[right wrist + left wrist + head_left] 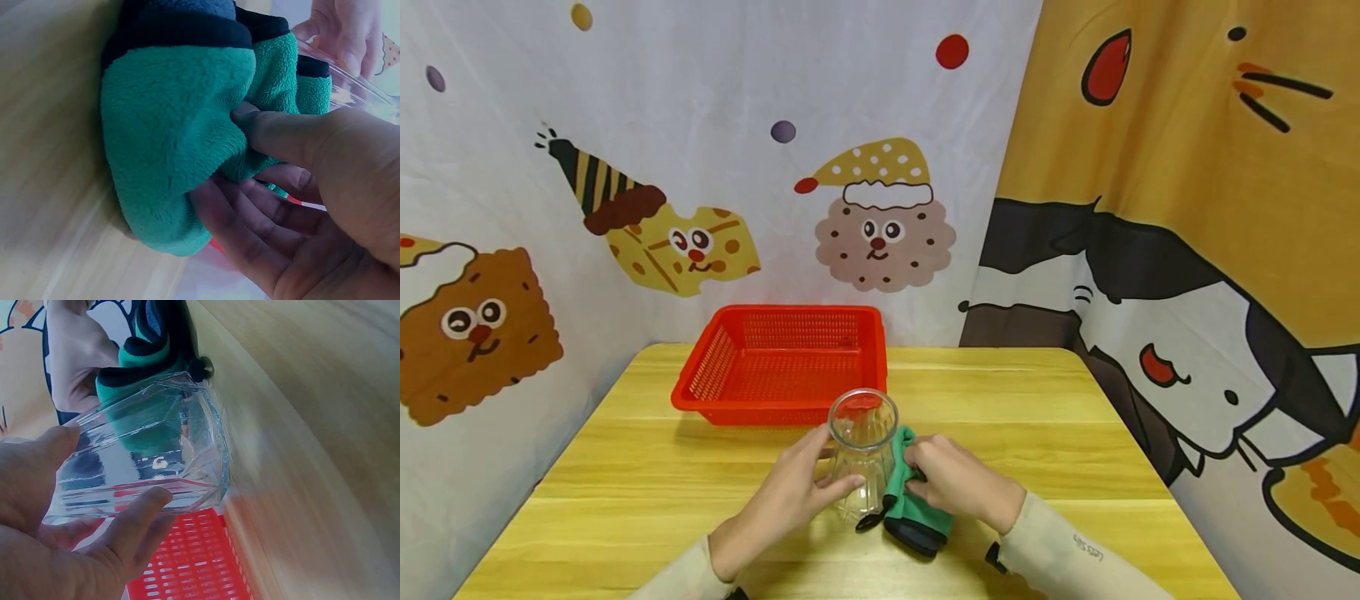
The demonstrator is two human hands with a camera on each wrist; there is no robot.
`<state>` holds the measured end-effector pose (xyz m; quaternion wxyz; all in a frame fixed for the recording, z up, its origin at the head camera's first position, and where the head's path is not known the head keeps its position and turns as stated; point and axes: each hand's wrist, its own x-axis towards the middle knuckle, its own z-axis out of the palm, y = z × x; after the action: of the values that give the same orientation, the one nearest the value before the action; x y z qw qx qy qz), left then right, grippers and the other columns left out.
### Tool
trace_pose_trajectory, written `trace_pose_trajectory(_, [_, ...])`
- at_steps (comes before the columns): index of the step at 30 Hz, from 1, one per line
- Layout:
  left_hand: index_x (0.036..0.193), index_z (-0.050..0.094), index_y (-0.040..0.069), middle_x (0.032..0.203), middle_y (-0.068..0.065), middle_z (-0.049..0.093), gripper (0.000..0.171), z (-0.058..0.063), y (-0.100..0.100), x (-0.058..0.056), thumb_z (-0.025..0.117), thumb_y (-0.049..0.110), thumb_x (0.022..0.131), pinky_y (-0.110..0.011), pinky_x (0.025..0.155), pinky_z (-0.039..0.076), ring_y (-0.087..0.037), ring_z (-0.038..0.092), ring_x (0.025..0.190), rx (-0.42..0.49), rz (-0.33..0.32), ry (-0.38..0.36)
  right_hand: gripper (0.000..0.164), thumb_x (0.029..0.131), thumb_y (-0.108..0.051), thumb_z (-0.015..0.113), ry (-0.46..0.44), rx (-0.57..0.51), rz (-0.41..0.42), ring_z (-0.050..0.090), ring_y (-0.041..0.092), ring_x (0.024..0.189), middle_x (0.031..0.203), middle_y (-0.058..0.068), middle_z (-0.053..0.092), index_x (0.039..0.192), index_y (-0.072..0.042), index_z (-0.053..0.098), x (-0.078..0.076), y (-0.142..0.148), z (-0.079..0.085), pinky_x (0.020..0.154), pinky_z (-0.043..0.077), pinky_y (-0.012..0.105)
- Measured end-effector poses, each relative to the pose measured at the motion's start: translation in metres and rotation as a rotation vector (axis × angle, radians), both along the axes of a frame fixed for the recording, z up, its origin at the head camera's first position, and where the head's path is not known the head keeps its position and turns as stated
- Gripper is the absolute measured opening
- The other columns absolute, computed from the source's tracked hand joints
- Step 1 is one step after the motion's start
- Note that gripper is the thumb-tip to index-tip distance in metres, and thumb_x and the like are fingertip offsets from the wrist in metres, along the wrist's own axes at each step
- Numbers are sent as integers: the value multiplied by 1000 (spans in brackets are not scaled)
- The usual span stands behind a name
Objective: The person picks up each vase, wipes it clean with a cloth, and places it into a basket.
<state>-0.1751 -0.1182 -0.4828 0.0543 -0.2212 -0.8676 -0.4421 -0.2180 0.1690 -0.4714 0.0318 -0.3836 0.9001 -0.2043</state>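
Observation:
My left hand (793, 479) grips a clear faceted glass (861, 475), thumb on the near side and fingers behind it. The glass is upright at the tabletop, its round rim facing up. In the left wrist view the thick base of the glass (209, 450) lies close over the wood. Pinched between the thumb and fingers of my right hand (958, 479) is a green plush cloth (169, 125) with black edging and a dark blue underside. The cloth hangs in folds against the right side of the glass and its lower part is bunched on the table.
A red perforated plastic basket (775, 408) stands behind the glass, toward the back left of the wooden table (1037, 400). Behind the table hangs a curtain (722, 108) printed with cartoon figures.

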Motion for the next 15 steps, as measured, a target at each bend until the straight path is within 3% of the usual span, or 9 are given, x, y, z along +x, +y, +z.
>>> trace_pose_trajectory(5, [161, 63, 18, 154, -14, 75, 66, 1, 0, 0, 93, 34, 103, -42, 94, 77, -45, 80, 132, 6, -9, 10, 39, 96, 1, 93, -4, 4, -2, 46, -3, 69, 75, -6, 60, 74, -12, 64, -2, 0, -1, 57, 46, 13])
trace_pose_trajectory(15, [162, 61, 17, 156, -16, 74, 68, 1, 0, 1, 92, 35, 104, -44, 95, 77, -47, 79, 133, 13, -15, -3, 55, 95, -2, 96, -14, 5, -10, 38, -3, 65, 69, -13, 44, 69, -19, 51, -3, 0, -2, 56, 38, 12])
